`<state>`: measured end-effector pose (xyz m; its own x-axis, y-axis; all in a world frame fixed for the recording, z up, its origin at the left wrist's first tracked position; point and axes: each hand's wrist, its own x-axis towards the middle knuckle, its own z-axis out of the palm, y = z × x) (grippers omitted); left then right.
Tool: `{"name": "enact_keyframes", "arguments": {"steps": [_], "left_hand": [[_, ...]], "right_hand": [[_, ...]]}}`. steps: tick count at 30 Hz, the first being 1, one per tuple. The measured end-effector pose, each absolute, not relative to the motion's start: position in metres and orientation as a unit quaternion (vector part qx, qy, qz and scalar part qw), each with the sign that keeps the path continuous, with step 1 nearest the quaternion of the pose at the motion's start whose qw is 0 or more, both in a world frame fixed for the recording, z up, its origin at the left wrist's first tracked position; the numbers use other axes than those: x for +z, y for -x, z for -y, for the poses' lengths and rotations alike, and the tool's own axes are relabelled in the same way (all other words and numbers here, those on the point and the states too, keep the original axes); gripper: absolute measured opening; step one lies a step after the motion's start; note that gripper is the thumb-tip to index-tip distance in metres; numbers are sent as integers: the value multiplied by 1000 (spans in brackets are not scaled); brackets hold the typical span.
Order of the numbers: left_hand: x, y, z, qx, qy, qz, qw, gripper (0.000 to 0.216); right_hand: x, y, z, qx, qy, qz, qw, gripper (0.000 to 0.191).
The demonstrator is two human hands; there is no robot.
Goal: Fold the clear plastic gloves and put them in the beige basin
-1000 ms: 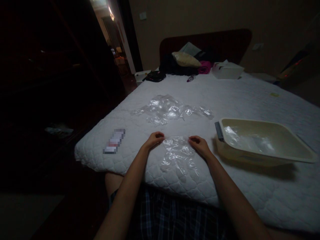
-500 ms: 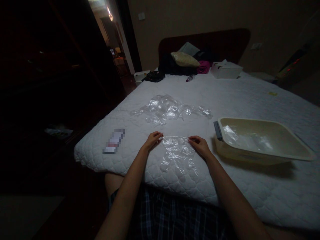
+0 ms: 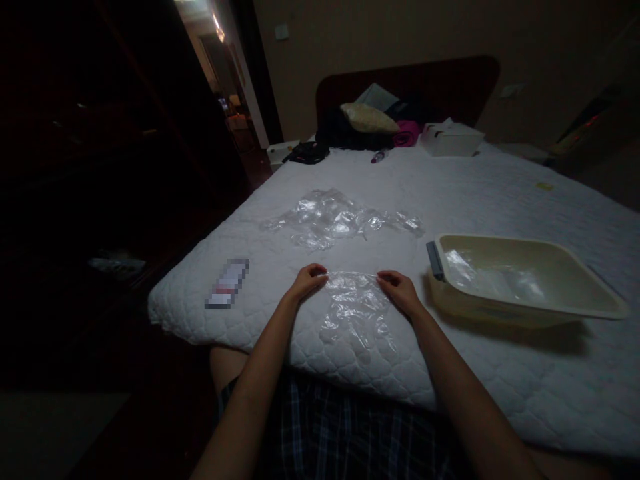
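Observation:
A clear plastic bag [image 3: 356,307] lies spread on the white quilted bed [image 3: 310,337] close to its front edge. My left hand [image 3: 309,280] pinches the top left corner of the bag between thumb and fingers. At the opposite corner, my right hand [image 3: 399,288] pinches the same top edge, which runs straight between the two hands. Farther up the bed is a loose pile of crumpled clear plastic bags [image 3: 335,217]. To the right of my right hand stands a cream plastic bin [image 3: 500,312] with a grey handle; clear plastic lies inside it.
A blurred-out flat object [image 3: 227,285] lies left of my left arm. Toward the headboard [image 3: 450,83] are a cushion [image 3: 369,118], dark cloth, a magenta roll [image 3: 407,133], a small bottle [image 3: 379,156] and a white box [image 3: 451,141]. The bed's left edge drops to a dark floor.
My left hand's fingers have shifted slightly along the bag's top edge. Otherwise the bag, my right hand and the bin look the same.

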<state>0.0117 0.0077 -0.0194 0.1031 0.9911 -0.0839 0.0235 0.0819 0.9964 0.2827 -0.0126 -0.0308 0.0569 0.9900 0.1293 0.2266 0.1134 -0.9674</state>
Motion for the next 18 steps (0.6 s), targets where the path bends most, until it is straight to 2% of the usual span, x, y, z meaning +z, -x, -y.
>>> {"name": "enact_keyframes", "arguments": {"steps": [8,11,18], "left_hand": [[-17,-1,0,524,-400,-502,559,28],[-15,9,9,453,-411,-514,601,31],[-11,19,15,301,-421,-546,659,30]], "right_hand": [[-28,-289,23,450,544,463,536,41],[-27,-296,33,486,549,441,518,39],[-20,-311,53,568,560,455,394,38]]}}
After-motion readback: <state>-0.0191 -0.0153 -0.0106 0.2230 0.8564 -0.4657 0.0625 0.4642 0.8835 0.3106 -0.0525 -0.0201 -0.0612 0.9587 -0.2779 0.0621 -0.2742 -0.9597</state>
